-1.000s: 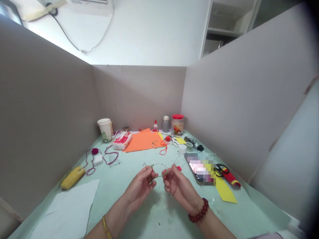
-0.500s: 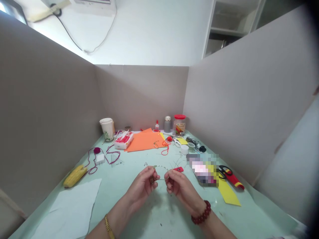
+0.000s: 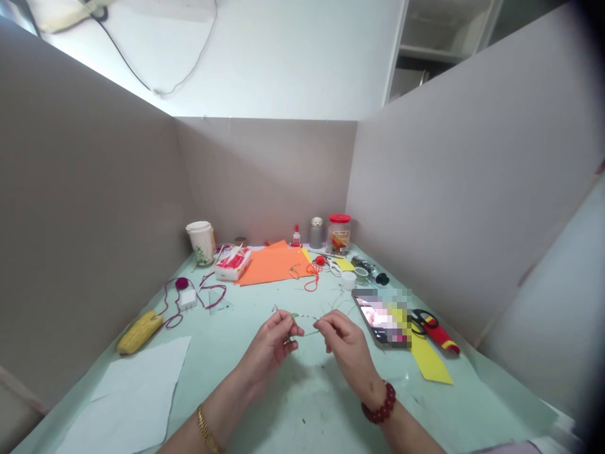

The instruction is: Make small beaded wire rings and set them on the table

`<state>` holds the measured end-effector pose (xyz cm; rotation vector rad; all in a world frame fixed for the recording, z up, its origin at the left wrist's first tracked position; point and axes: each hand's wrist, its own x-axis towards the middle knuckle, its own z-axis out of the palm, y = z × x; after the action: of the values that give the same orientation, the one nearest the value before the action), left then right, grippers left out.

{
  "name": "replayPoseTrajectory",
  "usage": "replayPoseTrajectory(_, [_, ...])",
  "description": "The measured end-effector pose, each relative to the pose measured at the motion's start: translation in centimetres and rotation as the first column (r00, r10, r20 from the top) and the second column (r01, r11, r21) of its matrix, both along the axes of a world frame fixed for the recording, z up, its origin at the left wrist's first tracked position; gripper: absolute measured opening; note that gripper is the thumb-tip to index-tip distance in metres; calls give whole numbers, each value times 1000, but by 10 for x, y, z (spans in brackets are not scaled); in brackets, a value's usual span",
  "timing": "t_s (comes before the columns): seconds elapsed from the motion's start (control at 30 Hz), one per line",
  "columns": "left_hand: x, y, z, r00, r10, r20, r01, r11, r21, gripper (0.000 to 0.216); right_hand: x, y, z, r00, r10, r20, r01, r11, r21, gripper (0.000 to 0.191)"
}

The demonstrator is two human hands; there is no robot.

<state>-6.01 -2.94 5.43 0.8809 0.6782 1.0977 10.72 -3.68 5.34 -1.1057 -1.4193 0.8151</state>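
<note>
A thin loop of green-and-white cord stretches between my two hands above the middle of the table. My left hand pinches one side of it between thumb and fingers. On the other side, my right hand closes its thumb and fingertips on the cord, its back turned partly up. A lower strand also spans the gap between the hands. The cord's ends and any knot are too small to make out. Just right of my right hand lies a phone, partly blurred out.
Black-handled scissors and yellow paper lie at the right. White sheets and a yellow corn-shaped object are on the left. Farther back are orange paper, a tissue pack, a cup and a red-lidded jar.
My right hand has turned so more of its back shows, and it now hides the red object beside it. My left hand still grips the cord. The view has shifted slightly.
</note>
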Motion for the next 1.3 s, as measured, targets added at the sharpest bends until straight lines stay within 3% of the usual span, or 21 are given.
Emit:
replayPoseTrajectory(0.2, [-10,2,6,938,131,-322,-2,929,370,19,2,-1,-2,998,-58,38,50,981,187,12])
replayPoseTrajectory(0.37, [-15,4,8,911,140,-387,47,898,437,19,3,-1,-1,995,-87,58,71,969,238,12])
replayPoseTrajectory(0.53, [-19,4,12,895,135,-425,95,874,477,18,3,-3,-1,998,-62,-2,61,978,201,12])
replayPoseTrajectory(0.7, [-22,5,12,884,134,-448,116,865,488,18,4,-6,7,973,197,-117,-204,978,-51,20])
replayPoseTrajectory(0.87, [-18,5,6,891,65,-450,155,887,436,19,2,-8,12,941,264,-211,-310,921,-235,30])
replayPoseTrajectory(1.07, [-10,1,2,907,-50,-418,199,926,321,18,3,-3,9,978,207,26,-200,965,-171,22])
replayPoseTrajectory(1.17, [-4,-1,-1,952,-144,-270,198,962,187,13,6,1,7,980,164,112,-147,978,-148,20])
replayPoseTrajectory(1.3, [0,-2,-7,970,-241,0,241,967,-80,8,7,4,4,988,155,30,-145,967,-211,22])
